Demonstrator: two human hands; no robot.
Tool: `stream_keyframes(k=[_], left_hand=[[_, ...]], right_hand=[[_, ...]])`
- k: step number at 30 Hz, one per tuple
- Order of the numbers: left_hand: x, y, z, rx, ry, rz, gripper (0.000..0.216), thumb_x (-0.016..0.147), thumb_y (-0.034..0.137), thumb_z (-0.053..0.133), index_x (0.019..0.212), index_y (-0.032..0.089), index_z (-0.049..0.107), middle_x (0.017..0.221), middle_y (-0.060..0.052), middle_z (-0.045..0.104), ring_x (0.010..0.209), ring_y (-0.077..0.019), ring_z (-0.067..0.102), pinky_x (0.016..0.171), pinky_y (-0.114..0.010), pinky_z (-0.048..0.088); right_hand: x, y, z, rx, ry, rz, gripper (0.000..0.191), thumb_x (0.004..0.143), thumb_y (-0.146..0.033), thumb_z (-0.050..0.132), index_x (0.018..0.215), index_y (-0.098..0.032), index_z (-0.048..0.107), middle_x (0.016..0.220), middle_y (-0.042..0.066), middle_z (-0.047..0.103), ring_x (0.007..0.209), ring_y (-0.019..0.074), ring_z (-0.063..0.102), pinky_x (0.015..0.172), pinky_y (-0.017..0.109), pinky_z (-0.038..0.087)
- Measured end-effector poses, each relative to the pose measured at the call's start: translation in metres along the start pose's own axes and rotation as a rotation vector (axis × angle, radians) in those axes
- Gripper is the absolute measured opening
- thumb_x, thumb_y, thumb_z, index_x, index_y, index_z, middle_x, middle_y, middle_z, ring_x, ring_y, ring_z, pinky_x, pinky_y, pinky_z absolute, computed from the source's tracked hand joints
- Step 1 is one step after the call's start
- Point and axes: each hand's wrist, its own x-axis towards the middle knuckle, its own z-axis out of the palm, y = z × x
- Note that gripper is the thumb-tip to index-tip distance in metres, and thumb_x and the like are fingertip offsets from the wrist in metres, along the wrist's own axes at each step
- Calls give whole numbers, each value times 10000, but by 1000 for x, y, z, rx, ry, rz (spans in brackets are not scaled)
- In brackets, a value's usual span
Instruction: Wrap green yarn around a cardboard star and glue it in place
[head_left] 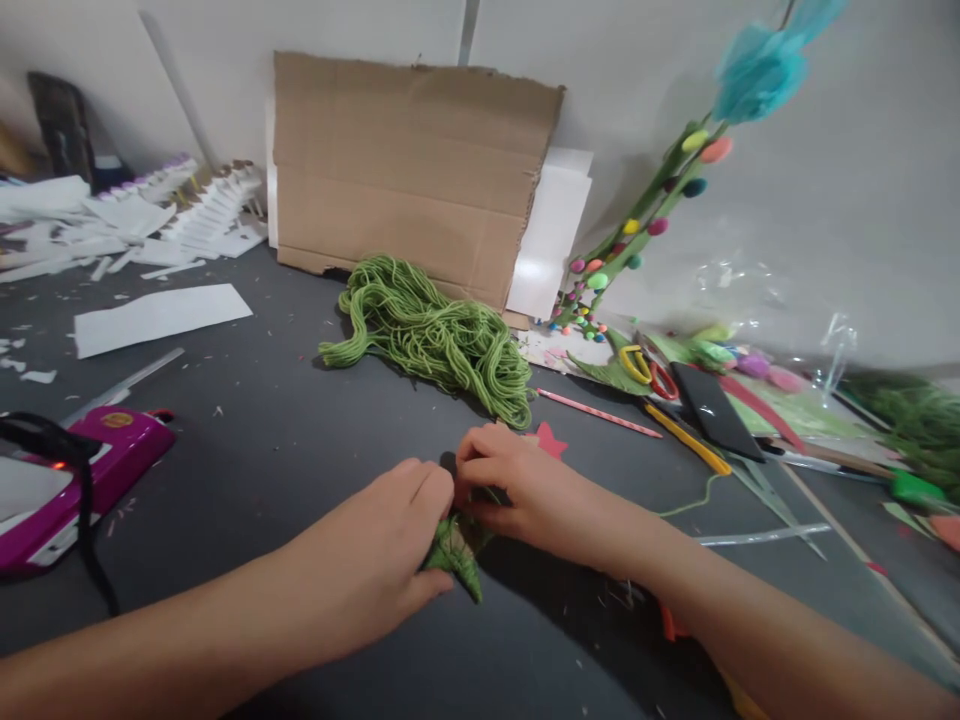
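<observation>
A small pointed piece wrapped in green yarn [459,565] is low in the middle of the view, some tan showing between its strands. My left hand [386,540] is closed on it from the left, thumb along its lower side. Above it, my right hand [517,480] is pinched, with a bit of green yarn showing among the fingers; the fingertips are partly hidden. A thin green strand [694,505] emerges beyond my right wrist. Just behind the right hand lies a red star-shaped piece [551,441], partly covered.
A green yarn skein [439,335] lies before an upright cardboard sheet [412,165]. Left are a magenta device [127,455] with a black cable, white paper [161,315] and scraps. Right are a pink pencil [600,413], scissors [649,370], a yellow cutter [688,440] and a pompom-decorated stem [645,230].
</observation>
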Motion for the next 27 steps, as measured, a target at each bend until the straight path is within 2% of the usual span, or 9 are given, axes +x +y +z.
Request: stream_keyframes(k=[5,9,11,16,19,23,27], left_hand=[[-3,7,3,137,-49,-11,208,746,201,587,920,172,475,925,-59,534,850,-241,517,721,-382,444],[-10,14,-2,225,-120,1,251,761,197,569,993,145,489,955,-85,547,862,-255,527,751,-419,459],[-20,14,-3,223,-117,-9,223,769,210,568,970,154,491,935,-76,550,852,-250,533,735,-407,470],[-57,6,3,230,-28,-40,257,765,265,603,959,151,478,959,-98,561,881,-270,537,755,-431,475],[-76,7,7,191,110,9,341,749,264,630,1024,164,456,1017,-94,568,948,-262,531,831,-410,462],[-85,12,6,117,181,45,360,755,126,578,1078,213,444,1103,-53,567,1024,-196,531,908,-313,444],[-85,12,15,126,260,65,300,788,109,512,1071,200,472,1027,-52,607,962,-201,565,863,-327,476]], right_hand=[[2,-8,-6,-8,-72,-24,107,775,-71,588,738,-171,581,784,12,568,782,150,501,699,255,394],[3,-11,-3,7,-130,-55,101,767,-61,583,748,-157,608,792,23,577,788,156,510,695,256,395],[5,-13,2,40,-131,-75,100,770,-66,581,772,-152,632,809,26,590,802,155,518,705,256,396],[12,-27,13,112,-137,-139,132,767,-50,566,771,-150,652,811,27,598,824,152,526,730,243,402],[14,-37,16,133,-137,-159,131,769,-53,564,756,-150,650,806,28,596,824,150,522,737,244,398],[9,-51,15,123,-84,-109,124,752,-38,561,768,-142,627,807,27,596,812,151,508,722,247,392],[3,-62,12,80,-73,-83,103,765,-68,558,769,-149,620,765,24,597,797,161,490,717,268,371]])
